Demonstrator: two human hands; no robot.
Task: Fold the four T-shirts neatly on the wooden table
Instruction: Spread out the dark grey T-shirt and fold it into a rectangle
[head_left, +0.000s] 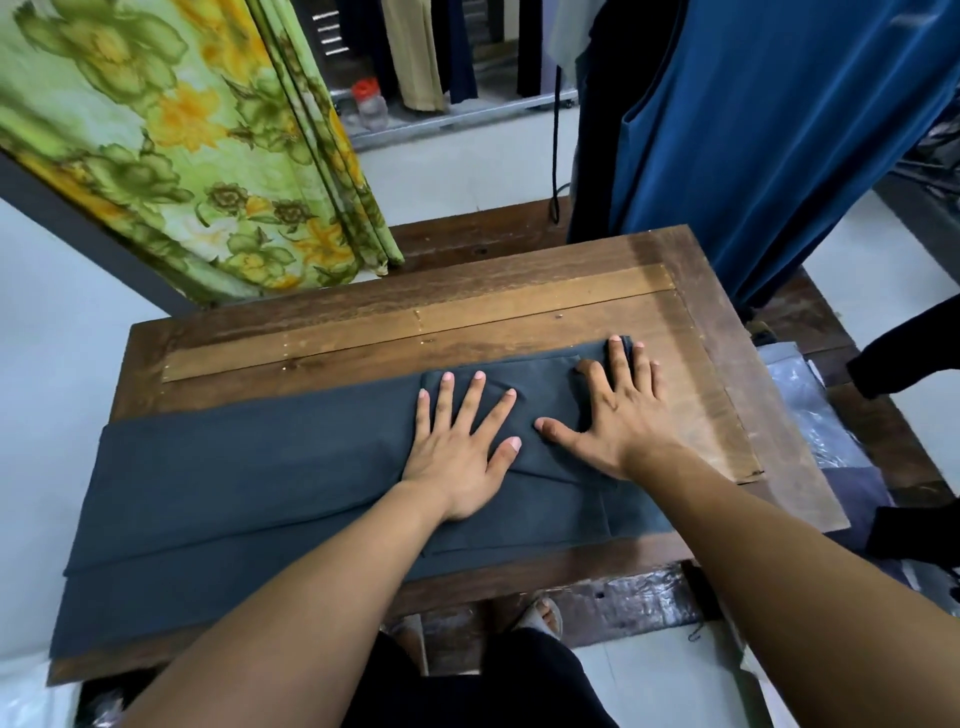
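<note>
Dark grey T-shirt (249, 483) lies lengthwise on the wooden tabletop (467, 317), sleeve end folded in. Left hand (457, 452) and right hand (618, 415) both spread flat on it. I'd smooth outward before the next fold.

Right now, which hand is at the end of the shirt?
The right hand: its fingertips reach the dark T-shirt's far right corner, while the left hand lies flat nearer the middle.

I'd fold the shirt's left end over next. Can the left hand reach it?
Probably yes. The left hand lies flat on the dark grey T-shirt, and nothing lies on the cloth between it and that end, at the wooden table's left edge.
</note>
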